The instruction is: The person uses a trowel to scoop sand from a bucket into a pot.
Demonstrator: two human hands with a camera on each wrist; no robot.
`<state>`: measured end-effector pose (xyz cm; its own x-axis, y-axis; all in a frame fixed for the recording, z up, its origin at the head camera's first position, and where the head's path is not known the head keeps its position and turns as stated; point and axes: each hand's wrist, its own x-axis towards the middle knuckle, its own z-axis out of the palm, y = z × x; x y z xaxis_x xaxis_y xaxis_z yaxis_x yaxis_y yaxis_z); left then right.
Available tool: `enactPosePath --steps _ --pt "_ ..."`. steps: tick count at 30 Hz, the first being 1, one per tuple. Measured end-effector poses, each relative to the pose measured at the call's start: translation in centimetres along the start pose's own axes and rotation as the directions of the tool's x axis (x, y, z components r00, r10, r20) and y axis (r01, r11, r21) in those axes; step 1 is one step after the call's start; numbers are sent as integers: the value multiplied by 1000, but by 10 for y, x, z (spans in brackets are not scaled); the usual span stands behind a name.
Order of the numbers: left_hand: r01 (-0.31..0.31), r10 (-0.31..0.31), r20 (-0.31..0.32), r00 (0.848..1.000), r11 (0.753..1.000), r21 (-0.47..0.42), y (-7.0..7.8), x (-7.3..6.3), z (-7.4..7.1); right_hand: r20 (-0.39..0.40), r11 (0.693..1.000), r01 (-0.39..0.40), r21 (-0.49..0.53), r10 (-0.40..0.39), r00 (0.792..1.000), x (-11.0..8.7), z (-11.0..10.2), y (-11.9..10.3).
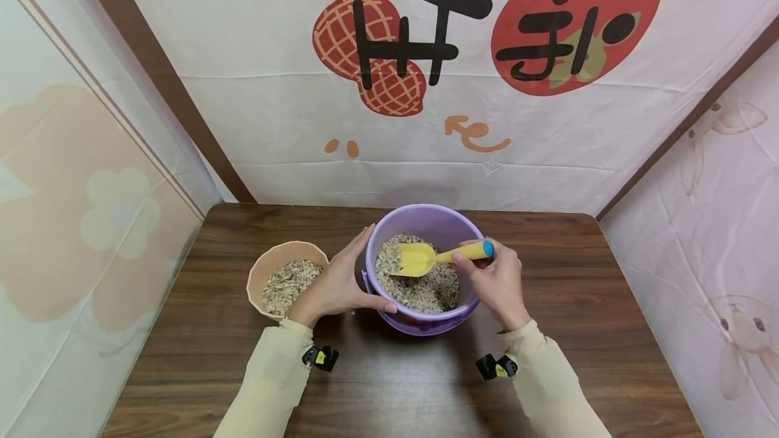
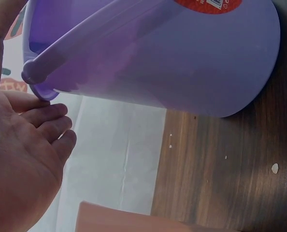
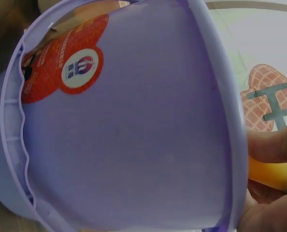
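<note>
Your right hand grips the scoop by its handle, blade inside the bucket; whether that blade touches the grain is hard to tell (the right wrist view loses it behind the bucket); your left hand lies spread against the bucket, unclenched, partly covering the bowl, which the left wrist view cuts off.
</note>
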<state>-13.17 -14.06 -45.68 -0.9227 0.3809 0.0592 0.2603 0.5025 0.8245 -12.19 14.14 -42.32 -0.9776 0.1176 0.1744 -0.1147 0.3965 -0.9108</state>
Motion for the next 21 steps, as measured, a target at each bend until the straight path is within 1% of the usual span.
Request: enactPosePath --steps 6,8,14,18,21 --pt "5 -5 -1 1000 1000 2 1 0 0 48 988 -41 149 34 998 3 4 -1" --pt "3 -3 -1 1000 1000 2 1 0 0 54 983 -50 174 41 998 3 5 -1" --pt "6 -6 -1 1000 1000 -2 1 -1 -1 93 950 -81 300 55 994 4 6 -3" --pt "4 -4 0 1000 1000 -3 1 -1 -1 130 940 -100 327 60 990 3 4 -3" --pt "4 -4 0 1000 1000 -5 1 -1 -1 166 949 -122 290 75 983 4 1 -3"
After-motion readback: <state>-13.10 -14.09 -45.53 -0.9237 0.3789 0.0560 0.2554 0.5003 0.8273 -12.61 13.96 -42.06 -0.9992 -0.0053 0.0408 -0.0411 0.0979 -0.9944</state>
